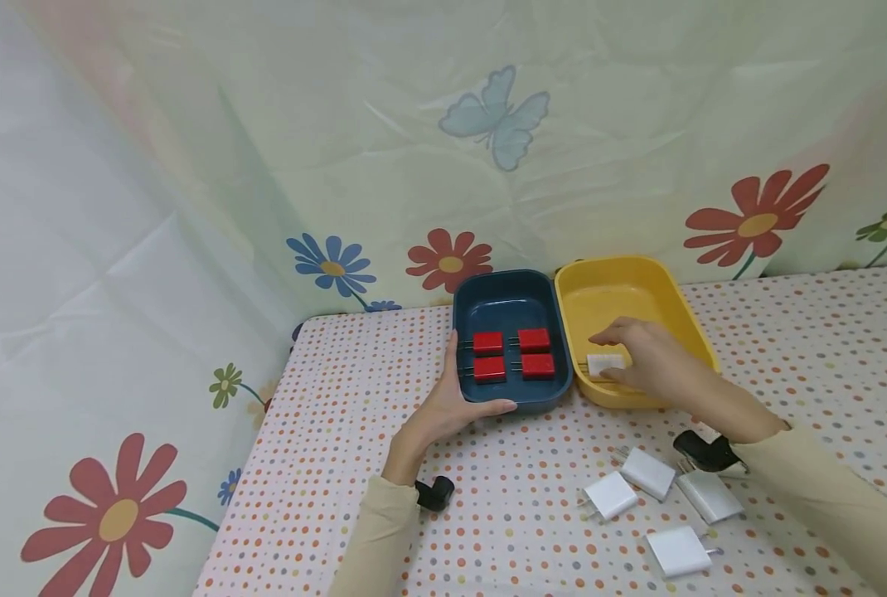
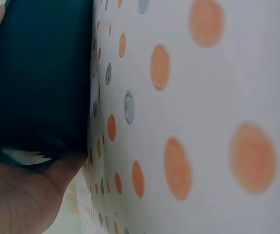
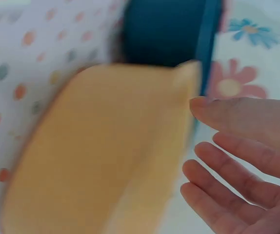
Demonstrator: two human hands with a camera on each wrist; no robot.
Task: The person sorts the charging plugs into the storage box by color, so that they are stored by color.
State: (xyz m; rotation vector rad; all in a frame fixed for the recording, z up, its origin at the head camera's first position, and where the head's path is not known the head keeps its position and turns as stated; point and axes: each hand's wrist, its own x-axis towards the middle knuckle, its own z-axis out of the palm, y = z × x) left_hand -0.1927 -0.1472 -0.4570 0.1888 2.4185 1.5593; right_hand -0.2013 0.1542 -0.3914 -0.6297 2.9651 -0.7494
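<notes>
My left hand rests against the near left corner of a dark blue tray, fingers along its side and thumb along its front wall. Several red plug chargers lie in two rows inside. Over the yellow tray to its right, my right hand is held with fingers spread. Beneath it a white plug charger lies in that tray, close to the thumb. In the right wrist view nothing sits between the fingers.
Several white plug chargers lie loose on the dotted tablecloth, in front of the yellow tray and near the right forearm. A flower-printed curtain hangs behind both trays. Each wrist carries a small black camera.
</notes>
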